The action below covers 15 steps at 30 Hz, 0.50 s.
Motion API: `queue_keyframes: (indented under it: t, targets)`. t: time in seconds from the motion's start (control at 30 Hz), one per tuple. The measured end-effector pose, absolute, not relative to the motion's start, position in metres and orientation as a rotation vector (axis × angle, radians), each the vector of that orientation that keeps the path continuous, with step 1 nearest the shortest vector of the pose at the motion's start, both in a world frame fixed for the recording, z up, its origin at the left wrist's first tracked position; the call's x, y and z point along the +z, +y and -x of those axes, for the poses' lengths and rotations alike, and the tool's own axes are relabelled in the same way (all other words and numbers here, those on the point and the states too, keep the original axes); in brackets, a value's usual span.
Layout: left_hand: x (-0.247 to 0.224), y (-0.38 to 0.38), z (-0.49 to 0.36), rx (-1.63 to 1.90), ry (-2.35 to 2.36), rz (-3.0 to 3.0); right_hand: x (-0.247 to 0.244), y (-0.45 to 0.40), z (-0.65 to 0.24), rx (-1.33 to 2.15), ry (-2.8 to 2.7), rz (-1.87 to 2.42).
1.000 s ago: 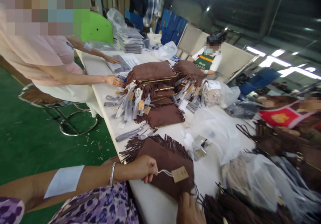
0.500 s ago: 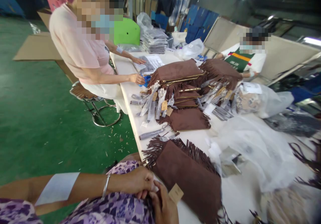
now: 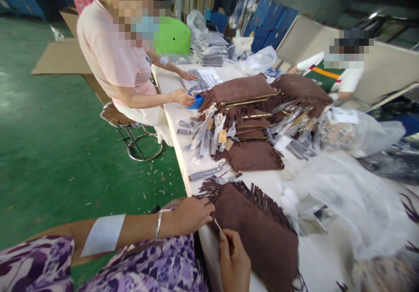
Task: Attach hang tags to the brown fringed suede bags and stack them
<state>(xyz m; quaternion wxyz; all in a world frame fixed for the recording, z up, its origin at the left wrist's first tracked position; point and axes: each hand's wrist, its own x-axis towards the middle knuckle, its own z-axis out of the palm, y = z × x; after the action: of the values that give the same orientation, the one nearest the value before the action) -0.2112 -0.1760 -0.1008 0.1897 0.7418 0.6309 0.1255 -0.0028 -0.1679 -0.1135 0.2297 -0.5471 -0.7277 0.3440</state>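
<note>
A brown fringed bag [image 3: 258, 235] lies flat on the near part of the table. My left hand [image 3: 191, 215], with a silver bracelet at the wrist, closes its fingers at the bag's left corner; exactly what they pinch is partly hidden. My right hand [image 3: 234, 257] is closed in a pinch over the bag's lower left edge. Between its thumb and finger runs a thin white string [image 3: 217, 224], drawn out toward my left hand.
Brown fringed bags [image 3: 242, 89] with wrapped straps and tags are stacked farther up the white table [image 3: 173, 117]. Clear plastic wrap [image 3: 347, 200] lies on the right. A co-worker in pink [image 3: 111, 52] handles something blue at the left edge; another person [image 3: 347, 71] is across the table.
My hands have moved apart from close together, and the white string now shows between them. My left hand has moved up to the bag's corner. The cardboard tag is out of sight.
</note>
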Motion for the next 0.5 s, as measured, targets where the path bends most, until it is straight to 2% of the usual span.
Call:
queue_keyframes:
  t: [0.13,0.23,0.37,0.5]
  targets:
    - [-0.119,-0.185,0.223,0.192,1.856,-1.943,-0.107,-0.162,0.019,1.064,-1.997,1.461]
    - [-0.125,-0.198,0.234,0.207,1.838,-1.887,-0.11,-0.158,0.018,1.088,-2.0,1.498]
    - [-0.12,-0.204,0.23,0.326,1.833,-1.921,-0.113,-0.154,0.006,1.124,-1.989,1.53]
    - [-0.107,-0.198,0.212,0.233,1.792,-1.987,-0.116,-0.165,0.001,1.134,-1.91,1.527]
